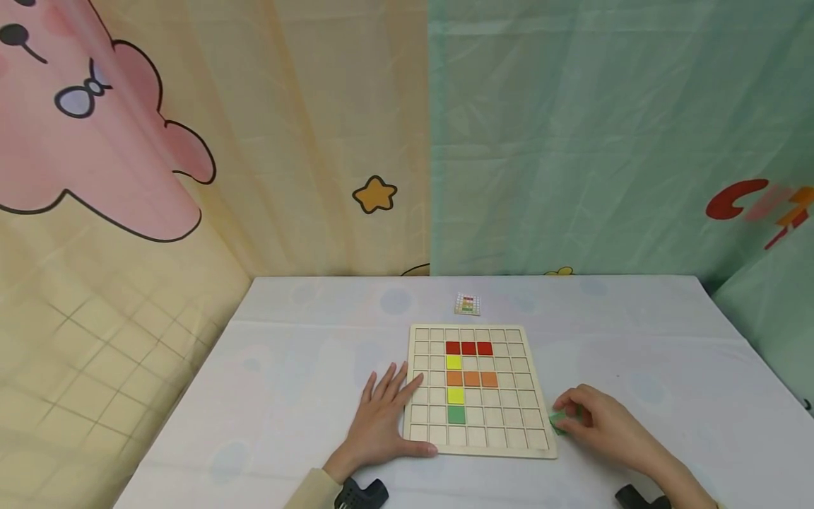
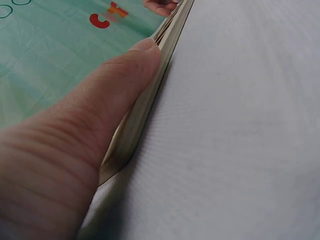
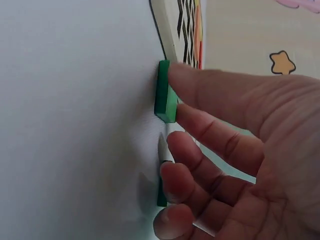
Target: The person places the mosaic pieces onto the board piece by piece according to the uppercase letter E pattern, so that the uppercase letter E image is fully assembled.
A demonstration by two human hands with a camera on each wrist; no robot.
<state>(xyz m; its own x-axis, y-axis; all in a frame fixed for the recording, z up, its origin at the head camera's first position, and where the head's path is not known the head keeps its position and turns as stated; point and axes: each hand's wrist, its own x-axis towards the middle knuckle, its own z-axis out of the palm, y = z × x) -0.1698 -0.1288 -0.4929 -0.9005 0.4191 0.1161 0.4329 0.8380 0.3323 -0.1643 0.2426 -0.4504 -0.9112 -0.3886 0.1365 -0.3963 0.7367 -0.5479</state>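
A wooden grid board (image 1: 496,417) lies flat on the table. In it sit a row of red tiles (image 1: 468,348), a row of orange tiles (image 1: 472,379), two yellow tiles (image 1: 455,395) and one green tile (image 1: 456,414), arranged down one column. My left hand (image 1: 378,424) is spread at the board's near left corner, its thumb (image 2: 135,62) along the front edge. Just off the board's right side, my right hand (image 1: 610,428) pinches a green square tile (image 3: 166,95) between thumb and index finger. Behind its other fingers, a second green piece (image 3: 162,192) is partly hidden.
A small pattern card (image 1: 468,305) with a coloured grid lies beyond the board's far edge. White cloth covers the table (image 1: 286,367). Printed curtains (image 1: 591,141) hang behind it and at both sides.
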